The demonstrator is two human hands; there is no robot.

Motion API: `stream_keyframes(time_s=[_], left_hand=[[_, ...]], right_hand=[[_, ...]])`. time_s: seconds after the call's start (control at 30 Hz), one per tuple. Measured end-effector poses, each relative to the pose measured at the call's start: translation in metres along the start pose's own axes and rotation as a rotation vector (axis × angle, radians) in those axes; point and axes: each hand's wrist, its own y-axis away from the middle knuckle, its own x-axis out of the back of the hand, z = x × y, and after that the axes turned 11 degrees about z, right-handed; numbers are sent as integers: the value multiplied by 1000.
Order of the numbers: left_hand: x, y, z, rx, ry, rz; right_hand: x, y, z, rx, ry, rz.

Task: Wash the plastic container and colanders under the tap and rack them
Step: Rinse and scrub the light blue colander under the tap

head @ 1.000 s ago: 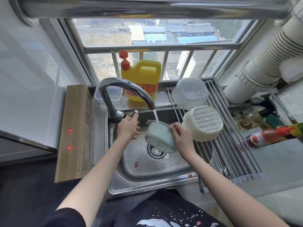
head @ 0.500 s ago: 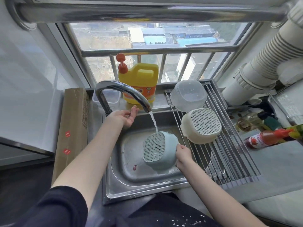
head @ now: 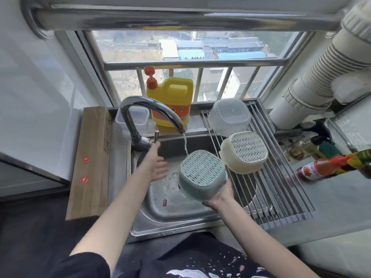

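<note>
My right hand (head: 219,197) grips the rim of a green colander (head: 201,174), held upside down with its perforated base up, over the sink's right side beside the rack. My left hand (head: 158,164) hovers with fingers spread over the sink (head: 176,215), just below the tap lever (head: 156,135), holding nothing. Water runs from the tap (head: 152,111) and falls just left of the green colander. A cream colander (head: 245,152) and a clear plastic container (head: 229,116) lie upside down on the roll-up rack (head: 281,187).
A yellow detergent jug (head: 170,103) and a small clear box (head: 138,119) stand behind the tap. A cardboard box (head: 91,163) lies left of the sink. Sauce bottles (head: 325,166) lie on the counter at right, below a white duct (head: 321,81).
My right hand has turned the green colander base-up and carried it right, toward the rack. My left hand has come off the tap lever and dropped lower over the sink.
</note>
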Motion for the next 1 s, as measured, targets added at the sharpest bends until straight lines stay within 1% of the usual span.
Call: stream_keyframes(time_s=[0.03, 0.07, 0.13, 0.17, 0.2, 0.27, 0.3, 0.33, 0.37, 0.43, 0.5, 0.53, 0.57, 0.6, 0.63, 0.67, 0.73, 0.8, 0.83, 0.9, 0.93, 1.0], left_hand=[[0, 1, -18, 17, -132, -30], [0, 3, -34, 49, -177, -102], [-5, 5, -56, 67, -104, -262], [-7, 6, -62, 44, -41, -285], [-7, 7, -65, 8, 24, -274], [-3, 5, -66, -105, 100, -232], [2, 5, -63, -195, 94, -228], [8, 5, -61, -299, 58, -226], [14, 5, -59, -408, -11, -225], [24, 5, -55, -590, -166, -228], [27, 5, -53, -682, -275, -219], [27, 5, -51, -711, -316, -218], [25, 5, -51, -728, -355, -215], [23, 4, -51, -743, -378, -218], [21, 3, -51, -760, -390, -215], [21, 1, -52, -789, -398, -204], [24, -2, -52, -862, -481, -138], [30, -8, -55, -882, -624, -16], [34, -10, -57, -853, -640, 59], [39, -13, -62, -768, -588, 162], [40, -14, -65, -729, -556, 185], [43, -17, -68, -677, -513, 207]], right_hand=[[-2, -2, 3, 0, -46, -3], [-6, -4, 8, -2, -77, -10], [-10, -9, 19, 4, -68, -47], [-11, -11, 22, 31, -11, -57], [-10, -10, 23, 72, 53, -71], [-5, -8, 20, 177, 184, -98], [-1, -8, 15, 252, 265, -120], [4, -11, 7, 335, 337, -143], [6, -11, -4, 404, 411, -200], [11, -7, -25, 506, 658, -353], [9, 0, -42, 548, 1031, -488], [6, 5, -46, 603, 1211, -511], [4, 6, -47, 699, 1357, -481], [1, 7, -47, 827, 1450, -412], [-2, 8, -45, 965, 1485, -328], [-4, 8, -44, 1079, 1488, -255], [-4, 10, -41, 1246, 1470, -186], [0, 11, -40, 1380, 1447, -118], [2, 10, -40, 1418, 1454, -91], [5, 10, -37, 1443, 1556, -89], [8, 7, -35, 1458, 1600, -86], [12, 3, -29, 1463, 1555, -46]])
